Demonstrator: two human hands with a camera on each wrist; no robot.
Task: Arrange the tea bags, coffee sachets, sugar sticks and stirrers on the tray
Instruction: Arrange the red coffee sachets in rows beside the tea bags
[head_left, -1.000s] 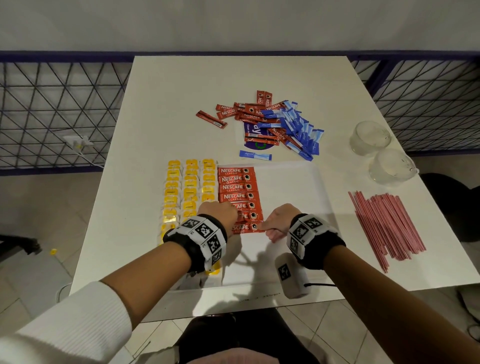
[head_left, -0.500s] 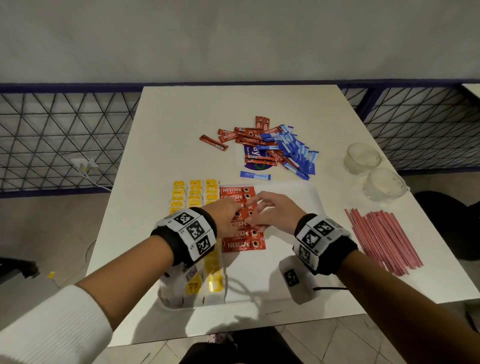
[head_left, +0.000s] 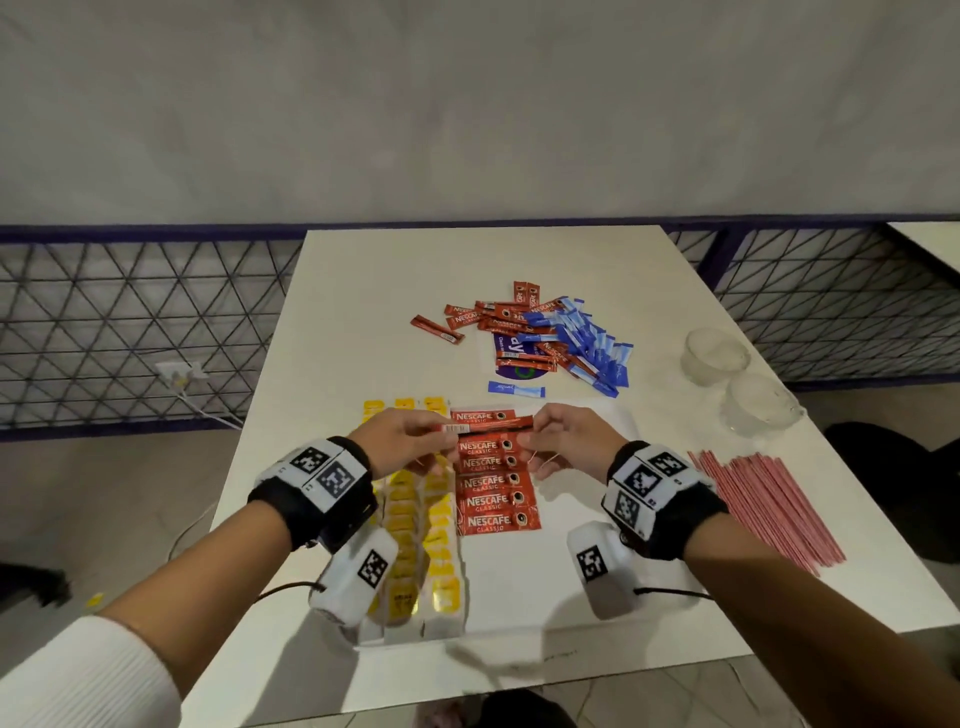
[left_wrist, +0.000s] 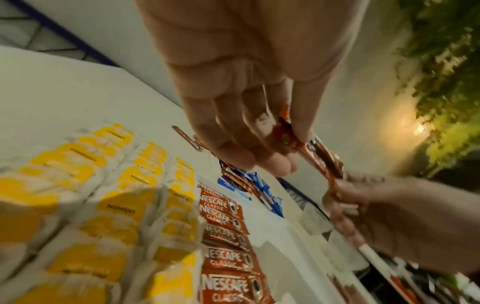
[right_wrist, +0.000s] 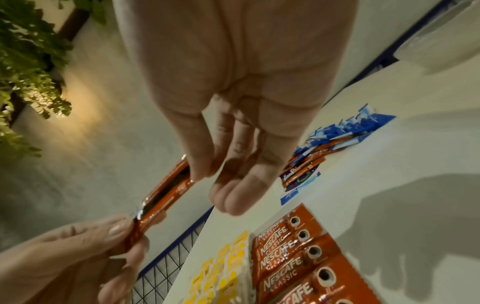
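Both hands hold one red coffee sachet (head_left: 488, 426) level above the white tray (head_left: 587, 415); my left hand (head_left: 410, 431) pinches its left end, my right hand (head_left: 558, 439) its right end. The wrist views show the same sachet (left_wrist: 322, 162) (right_wrist: 166, 193) stretched between thumb and fingers. Below it a column of red coffee sachets (head_left: 493, 483) lies on the tray, with rows of yellow tea bags (head_left: 415, 519) to its left. Loose coffee sachets (head_left: 498, 322) and blue sugar sticks (head_left: 587, 343) are piled farther back. Pink stirrers (head_left: 763, 504) lie to the right.
Two clear glass cups (head_left: 717, 356) (head_left: 761, 405) stand at the table's right edge. A single blue sugar stick (head_left: 516, 389) lies just beyond the tray. One red sachet (head_left: 437, 329) lies apart, left of the pile. A wire fence (head_left: 130, 322) runs behind the table.
Both hands left the near end of the coffee column, moved up toward its far end and lifted one sachet between them. The head view tilted up.
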